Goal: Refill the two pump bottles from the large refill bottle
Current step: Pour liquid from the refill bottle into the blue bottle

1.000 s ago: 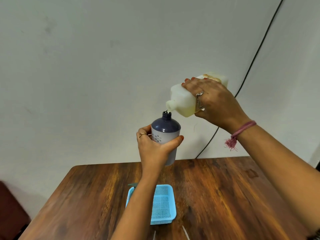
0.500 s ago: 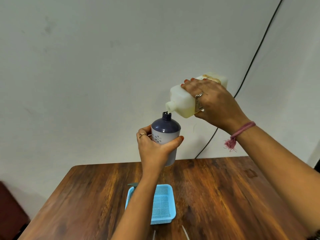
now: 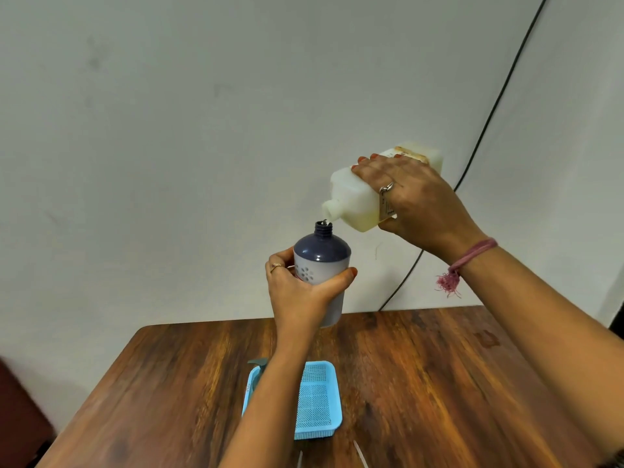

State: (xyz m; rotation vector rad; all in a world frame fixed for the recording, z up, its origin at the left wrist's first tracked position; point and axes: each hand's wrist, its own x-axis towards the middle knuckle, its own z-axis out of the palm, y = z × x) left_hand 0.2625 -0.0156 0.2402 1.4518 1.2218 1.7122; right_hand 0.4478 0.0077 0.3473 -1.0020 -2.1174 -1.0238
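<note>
My left hand (image 3: 300, 292) grips a pump bottle (image 3: 320, 258) with a dark blue top and a pale lower body, held upright in the air above the table, its pump removed and neck open. My right hand (image 3: 418, 207) holds the large cream-white refill bottle (image 3: 354, 201) tipped down to the left, its spout just above the open neck. A small bit of white liquid shows at the spout. A second pump bottle is not in sight.
A wooden table (image 3: 422, 383) lies below, with a light blue mesh tray (image 3: 317, 400) partly hidden by my left forearm. A grey-green piece (image 3: 256, 361) pokes out at the tray's far left corner. A black cable (image 3: 486, 123) runs down the white wall.
Almost nothing differs. The refill bottle stays tipped over the pump bottle's neck, with both hands holding their places.
</note>
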